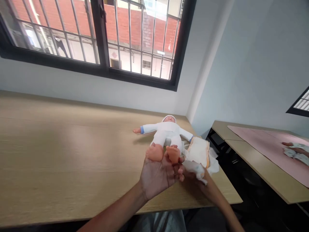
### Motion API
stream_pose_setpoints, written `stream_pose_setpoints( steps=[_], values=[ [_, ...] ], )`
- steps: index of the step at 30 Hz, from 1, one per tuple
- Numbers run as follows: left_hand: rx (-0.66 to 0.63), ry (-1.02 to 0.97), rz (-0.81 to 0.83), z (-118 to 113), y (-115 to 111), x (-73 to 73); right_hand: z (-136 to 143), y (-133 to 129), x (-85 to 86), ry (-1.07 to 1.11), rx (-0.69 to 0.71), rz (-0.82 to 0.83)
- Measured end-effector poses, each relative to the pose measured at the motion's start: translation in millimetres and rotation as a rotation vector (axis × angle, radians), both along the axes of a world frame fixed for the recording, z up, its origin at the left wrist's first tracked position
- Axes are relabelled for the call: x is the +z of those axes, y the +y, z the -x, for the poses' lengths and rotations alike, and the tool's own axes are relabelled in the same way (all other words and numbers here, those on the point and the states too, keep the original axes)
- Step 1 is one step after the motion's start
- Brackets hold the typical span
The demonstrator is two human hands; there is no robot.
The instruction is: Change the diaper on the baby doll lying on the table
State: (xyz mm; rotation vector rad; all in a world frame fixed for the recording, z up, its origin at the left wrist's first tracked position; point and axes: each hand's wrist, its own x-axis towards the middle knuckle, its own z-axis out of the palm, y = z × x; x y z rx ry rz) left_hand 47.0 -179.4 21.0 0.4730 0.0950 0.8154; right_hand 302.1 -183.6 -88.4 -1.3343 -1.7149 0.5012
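Note:
A baby doll (pixel 167 130) in a white suit with blue cuffs and a white cap lies on its back, feet toward me. My left hand (pixel 158 177) is palm up beneath its bare feet, fingers curled at the foot on the right. To the right of the doll's legs is a white disposable diaper (pixel 198 149) with orange edging, spread and crumpled. My right hand (pixel 196 178), blurred and partly covered, grips the crumpled near end of the diaper; its fingertips are hidden.
Both hands are over a wooden table (pixel 72 154) standing against the wall under a barred window (pixel 142 38). Across a dark gap on the right, a second table (pixel 263 174) carries a pink mat (pixel 260 141) and another doll (pixel 298 153), cut off by the frame.

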Motion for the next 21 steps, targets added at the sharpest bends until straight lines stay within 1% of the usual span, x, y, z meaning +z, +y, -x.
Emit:
stream_pose_setpoints(
  steps=[1, 2, 4, 6, 7, 8, 10, 12, 14, 18, 21],
  values=[
    [-0.011, 0.006, -0.03, -0.4, 3.4, 6.9, 7.3, -0.3, -12.1, -0.181, 0.061, 0.01],
    [-0.025, 0.016, -0.057, -1.2, 7.0, 13.9, 13.1, -1.0, -20.9, -0.366, 0.06, 0.033],
    [-0.056, 0.041, -0.1, -3.8, 14.2, 28.7, 21.9, -3.6, -28.4, -0.641, -0.085, 0.149],
    [-0.089, 0.065, -0.138, -7.2, 21.5, 43.6, 29.5, -7.6, -24.5, -0.788, -0.204, 0.269],
    [-0.098, 0.071, -0.157, -9.1, 25.3, 50.6, 33.2, -9.7, -19.7, -0.82, -0.211, 0.305],
    [-0.105, 0.071, -0.179, -11.1, 29.2, 57.0, 37.0, -11.3, -14.1, -0.838, -0.182, 0.32],
    [-0.116, 0.054, -0.221, -15.0, 37.6, 67.3, 43.6, -12.5, -3.0, -0.854, -0.083, 0.311],
    [-0.119, 0.036, -0.238, -18.4, 45.1, 73.9, 47.9, -10.9, 4.0, -0.856, 0.014, 0.297],
    [-0.109, 0.028, -0.231, -20.7, 50.0, 77.7, 49.6, -7.6, 5.4, -0.847, 0.134, 0.271],
    [-0.085, 0.028, -0.178, -21.8, 52.1, 82.6, 48.4, 2.8, 0.8, -0.779, 0.389, 0.185],
    [-0.087, 0.018, -0.167, -20.0, 52.9, 85.8, 50.0, 15.7, 2.6, -0.766, 0.459, 0.164]
  ],
)
